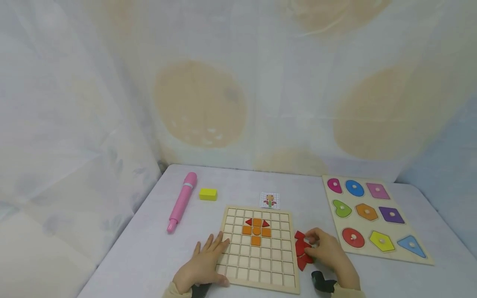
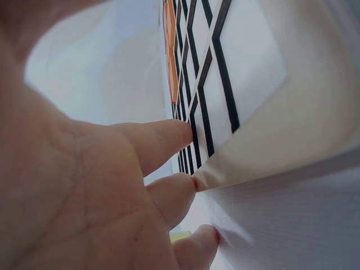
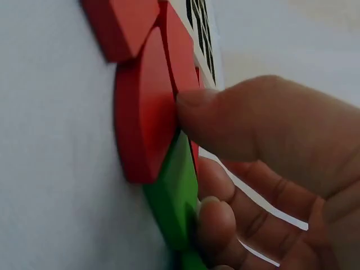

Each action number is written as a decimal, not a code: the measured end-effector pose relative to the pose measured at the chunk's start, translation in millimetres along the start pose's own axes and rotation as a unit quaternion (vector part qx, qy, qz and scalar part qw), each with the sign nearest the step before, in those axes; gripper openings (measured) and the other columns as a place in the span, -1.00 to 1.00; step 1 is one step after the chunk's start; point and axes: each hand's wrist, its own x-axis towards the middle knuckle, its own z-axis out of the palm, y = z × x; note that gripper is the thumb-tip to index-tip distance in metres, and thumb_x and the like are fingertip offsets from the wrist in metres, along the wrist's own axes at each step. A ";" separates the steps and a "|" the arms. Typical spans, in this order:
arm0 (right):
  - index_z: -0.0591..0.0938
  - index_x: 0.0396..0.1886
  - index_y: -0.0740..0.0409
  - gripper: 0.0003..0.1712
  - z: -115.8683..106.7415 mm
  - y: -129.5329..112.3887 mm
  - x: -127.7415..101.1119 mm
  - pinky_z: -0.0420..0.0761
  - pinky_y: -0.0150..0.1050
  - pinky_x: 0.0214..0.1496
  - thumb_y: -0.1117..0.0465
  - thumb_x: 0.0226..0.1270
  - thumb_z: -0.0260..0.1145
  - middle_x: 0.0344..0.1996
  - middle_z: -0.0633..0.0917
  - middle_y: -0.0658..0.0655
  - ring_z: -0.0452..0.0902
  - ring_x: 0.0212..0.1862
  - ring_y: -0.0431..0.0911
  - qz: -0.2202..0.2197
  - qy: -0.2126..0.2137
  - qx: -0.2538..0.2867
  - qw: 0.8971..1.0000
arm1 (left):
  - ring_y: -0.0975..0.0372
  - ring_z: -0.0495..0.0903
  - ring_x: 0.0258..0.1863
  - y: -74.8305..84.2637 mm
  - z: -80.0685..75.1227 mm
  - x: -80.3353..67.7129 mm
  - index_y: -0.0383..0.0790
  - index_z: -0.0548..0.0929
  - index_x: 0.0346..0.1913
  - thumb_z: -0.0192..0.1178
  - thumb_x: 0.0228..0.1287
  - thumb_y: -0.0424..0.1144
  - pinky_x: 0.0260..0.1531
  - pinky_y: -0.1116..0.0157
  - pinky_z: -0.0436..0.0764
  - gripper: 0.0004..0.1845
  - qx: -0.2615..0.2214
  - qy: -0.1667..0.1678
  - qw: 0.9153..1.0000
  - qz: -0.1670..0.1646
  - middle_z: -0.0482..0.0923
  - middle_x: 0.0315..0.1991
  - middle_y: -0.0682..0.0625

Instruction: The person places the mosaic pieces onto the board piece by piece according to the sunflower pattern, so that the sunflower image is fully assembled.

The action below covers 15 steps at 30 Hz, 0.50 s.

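Currently the left hand (image 1: 203, 265) is laid flat, fingers straight, on the lower-left corner of the grid board (image 1: 273, 278) at lower centre of the head view; in the left wrist view the fingertips (image 2: 177, 135) are seen touching the board's edge, nothing grasped. The right hand (image 1: 328, 252) is placed over the red pieces (image 1: 301, 251) just right of the board. In the right wrist view a red piece (image 3: 140, 112) is pinched by the thumb (image 3: 225, 112), with a green piece (image 3: 177, 197) under it touched by another fingertip.

Orange pieces (image 1: 256, 231) and two red triangles (image 1: 265, 224) are already seated in the board's upper-middle cells. A pattern card (image 1: 270, 200) is lying just above the board.

Risks, as judged:
- Red and green are stacked, so both could be lifted or the green dragged.
- Board may be shifted if the left hand's pressure is eased, and the seated pieces unsettled.
- Loose pile could be scattered by the palm.

Room: open tabletop is seen left of the board, up to the pink pen (image 1: 182, 201) and yellow block (image 1: 208, 194). The shape puzzle (image 1: 328, 182) is near on the right, so room there is tighter. The near table edge cannot be seen.
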 end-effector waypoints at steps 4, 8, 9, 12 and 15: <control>0.58 -0.05 0.22 -0.55 -1.8 1.2 -0.8 0.42 -0.29 -0.36 0.23 0.03 0.46 -0.31 0.58 0.07 0.41 -0.30 -0.09 -0.002 0.006 -0.017 1.000 | -0.28 -0.14 0.51 0.5 0.3 -0.4 -0.16 0.17 0.49 0.52 -0.23 0.11 0.27 -0.48 -0.20 0.17 0.000 -0.001 1.000 0.000 -0.11 0.56 -0.23; 0.61 -0.08 0.23 -0.57 -2.2 -0.5 -1.8 0.45 -0.28 -0.33 0.22 0.02 0.48 -0.32 0.59 0.08 0.41 -0.30 -0.09 -0.012 0.008 -0.035 0.999 | -0.29 -0.15 0.51 2.1 -1.4 -1.8 -0.19 0.17 0.48 0.52 -0.22 0.09 0.26 -0.49 -0.21 0.17 -0.004 -0.004 1.000 0.000 -0.11 0.56 -0.25; 0.61 -0.10 0.23 -0.58 -2.0 -1.1 -2.0 0.47 -0.27 -0.32 0.22 0.01 0.48 -0.32 0.60 0.08 0.42 -0.29 -0.09 -0.013 0.010 -0.040 0.999 | -0.29 -0.15 0.51 2.5 -1.7 -2.1 -0.20 0.17 0.48 0.53 -0.22 0.09 0.26 -0.49 -0.21 0.17 -0.005 -0.004 1.000 0.000 -0.11 0.56 -0.25; 0.64 -0.13 0.20 -0.63 -0.7 -2.0 -1.8 0.55 -0.18 -0.24 0.21 0.04 0.46 -0.30 0.62 0.09 0.45 -0.26 -0.08 -0.017 0.020 -0.052 0.998 | -0.29 -0.15 0.51 2.4 -1.9 -1.8 -0.20 0.17 0.48 0.53 -0.22 0.09 0.26 -0.49 -0.21 0.17 -0.003 -0.003 1.000 0.001 -0.11 0.56 -0.25; 0.65 -0.15 0.17 -0.70 0.9 -1.3 -1.3 0.60 -0.07 -0.15 0.21 0.09 0.43 -0.27 0.64 0.10 0.50 -0.22 -0.07 -0.022 0.034 -0.061 0.997 | -0.29 -0.14 0.51 2.1 -1.1 -1.3 -0.20 0.17 0.48 0.52 -0.23 0.10 0.26 -0.49 -0.20 0.17 -0.004 -0.002 1.000 0.002 -0.11 0.56 -0.25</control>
